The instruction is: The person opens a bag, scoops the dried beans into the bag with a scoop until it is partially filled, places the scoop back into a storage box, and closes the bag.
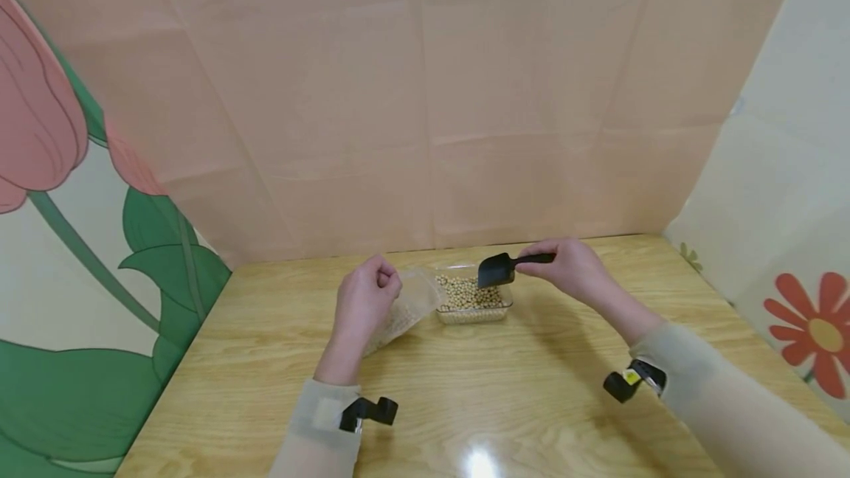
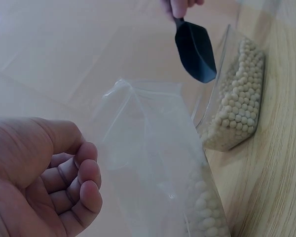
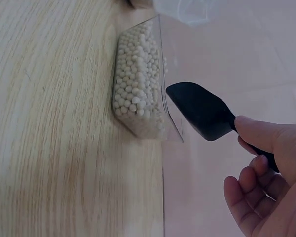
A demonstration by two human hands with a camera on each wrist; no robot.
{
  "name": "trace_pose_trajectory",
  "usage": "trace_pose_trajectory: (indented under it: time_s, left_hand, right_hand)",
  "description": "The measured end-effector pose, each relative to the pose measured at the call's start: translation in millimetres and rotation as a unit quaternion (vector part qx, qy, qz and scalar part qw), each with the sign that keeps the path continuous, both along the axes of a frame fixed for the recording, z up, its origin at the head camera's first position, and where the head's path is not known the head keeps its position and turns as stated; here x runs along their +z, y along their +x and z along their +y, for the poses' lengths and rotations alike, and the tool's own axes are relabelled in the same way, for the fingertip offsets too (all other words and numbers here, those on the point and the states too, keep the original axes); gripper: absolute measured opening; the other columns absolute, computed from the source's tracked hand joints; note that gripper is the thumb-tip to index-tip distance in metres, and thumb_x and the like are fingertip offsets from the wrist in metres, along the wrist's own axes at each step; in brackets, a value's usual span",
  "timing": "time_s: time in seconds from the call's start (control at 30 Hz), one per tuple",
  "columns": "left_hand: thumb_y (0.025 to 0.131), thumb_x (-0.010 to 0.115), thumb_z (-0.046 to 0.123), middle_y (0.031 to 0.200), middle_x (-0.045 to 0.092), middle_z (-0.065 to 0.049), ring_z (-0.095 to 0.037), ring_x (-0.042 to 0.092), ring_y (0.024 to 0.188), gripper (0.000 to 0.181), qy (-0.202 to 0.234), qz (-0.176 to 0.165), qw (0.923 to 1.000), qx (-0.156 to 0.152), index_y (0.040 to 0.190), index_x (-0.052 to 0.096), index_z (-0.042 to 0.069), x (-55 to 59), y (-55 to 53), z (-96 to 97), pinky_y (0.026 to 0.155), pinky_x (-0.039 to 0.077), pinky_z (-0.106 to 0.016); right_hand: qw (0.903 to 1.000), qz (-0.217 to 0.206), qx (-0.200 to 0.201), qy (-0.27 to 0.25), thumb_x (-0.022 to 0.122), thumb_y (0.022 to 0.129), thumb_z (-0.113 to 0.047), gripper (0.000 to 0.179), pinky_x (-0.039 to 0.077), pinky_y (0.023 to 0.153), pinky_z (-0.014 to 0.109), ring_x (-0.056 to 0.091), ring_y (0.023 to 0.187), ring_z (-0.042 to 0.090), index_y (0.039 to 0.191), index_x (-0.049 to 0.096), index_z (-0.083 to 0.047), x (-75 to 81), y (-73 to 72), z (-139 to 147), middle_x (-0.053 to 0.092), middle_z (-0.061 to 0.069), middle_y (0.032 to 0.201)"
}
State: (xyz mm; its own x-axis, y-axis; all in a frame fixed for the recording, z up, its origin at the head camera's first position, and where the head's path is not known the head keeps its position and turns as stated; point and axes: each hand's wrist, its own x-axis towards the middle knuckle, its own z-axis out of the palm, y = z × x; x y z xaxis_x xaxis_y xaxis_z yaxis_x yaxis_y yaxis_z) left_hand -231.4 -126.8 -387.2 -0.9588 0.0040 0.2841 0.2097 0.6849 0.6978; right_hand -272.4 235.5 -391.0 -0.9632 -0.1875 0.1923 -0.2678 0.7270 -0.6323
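My left hand [image 1: 361, 293] has its fingers curled, with thumb and index finger pinching the edge of a clear plastic bag [image 1: 413, 299]. Pale round beans [image 2: 202, 205] lie in the bag's lower part, and its mouth leans toward a clear rectangular container [image 1: 474, 318]. More of these beans [image 3: 135, 79] fill much of that container. From the right, my right hand [image 1: 567, 264] grips the thin handle of a black scoop [image 1: 494, 271]. The scoop's blade hangs just above the container's right side, and its hollow looks empty in the left wrist view.
Everything stands on a wood-grain table [image 1: 478, 397]. Behind the container, a pinkish sheet [image 1: 425, 131] hangs down to the table's back edge. Walls with painted flowers [image 1: 823, 334] border both sides. Black wrist mounts [image 1: 368, 413] sit on both sleeves.
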Motion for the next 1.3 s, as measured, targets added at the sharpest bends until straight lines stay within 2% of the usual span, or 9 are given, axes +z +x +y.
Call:
trace_pose_trajectory:
  time_s: [0.1,0.37,0.67,0.97,1.1,1.3]
  left_hand:
    - [0.102,0.069,0.007,0.082,0.071,0.001,-0.015,0.063,0.066,0.004,0.001,0.003,1.0,0.0,0.1,0.073,0.008,-0.3,0.1,-0.4,0.065,0.054,-0.035]
    - [0.103,0.069,0.007,0.081,0.071,0.001,-0.015,0.064,0.066,0.005,0.002,0.011,0.9999,-0.002,0.099,0.073,0.007,-1.3,1.1,-1.5,0.065,0.054,-0.035]
    - [0.102,0.069,0.006,0.08,0.071,0.002,-0.014,0.064,0.065,0.005,0.005,0.012,0.9999,-0.006,0.099,0.073,0.008,-2.4,0.2,-2.1,0.063,0.053,-0.034]
    - [0.103,0.069,0.007,0.081,0.072,0.002,-0.014,0.064,0.066,0.005,0.007,0.011,0.9999,-0.009,0.099,0.073,0.007,-2.5,0.3,-1.9,0.063,0.054,-0.034]
    - [0.103,0.068,0.007,0.081,0.072,0.001,-0.014,0.064,0.066,0.006,0.007,0.012,0.9999,-0.01,0.1,0.073,0.006,-2.5,-0.3,-1.9,0.064,0.054,-0.034]
    - [0.102,0.069,0.006,0.08,0.071,0.002,-0.015,0.063,0.065,0.005,0.006,0.013,0.9999,-0.01,0.099,0.073,0.008,-2.7,0.0,-1.0,0.062,0.053,-0.034]
  right_hand:
    - [1.0,-0.001,0.005,0.005,0.086,0.098,-0.041,0.037,0.052,0.074,0.039,0.069,0.094,0.025,0.123,0.085,-0.013,1.1,-2.5,0.2,0.076,0.02,0.131]
    - [0.9994,-0.013,0.015,0.028,0.085,0.099,-0.037,0.027,0.054,0.082,0.045,0.072,0.103,0.027,0.12,0.086,-0.019,4.6,-9.1,-2.7,0.079,0.01,0.124]
    - [0.9977,-0.005,0.037,0.056,0.086,0.099,-0.032,0.026,0.056,0.088,0.054,0.073,0.113,0.035,0.119,0.086,-0.015,6.5,-15.0,-7.4,0.079,0.015,0.127]
    - [0.9953,0.01,0.039,0.088,0.088,0.096,-0.031,0.022,0.055,0.088,0.055,0.073,0.112,0.035,0.113,0.087,-0.016,10.9,-18.6,-12.3,0.08,0.014,0.125]
    - [0.9945,0.004,0.039,0.098,0.088,0.096,-0.031,0.022,0.055,0.091,0.057,0.073,0.115,0.037,0.113,0.087,-0.017,11.6,-20.3,-15.6,0.079,0.014,0.127]
    - [0.9933,-0.007,0.038,0.109,0.089,0.095,-0.031,0.02,0.055,0.087,0.055,0.072,0.113,0.035,0.11,0.087,-0.018,13.1,-21.3,-21.0,0.079,0.013,0.127]
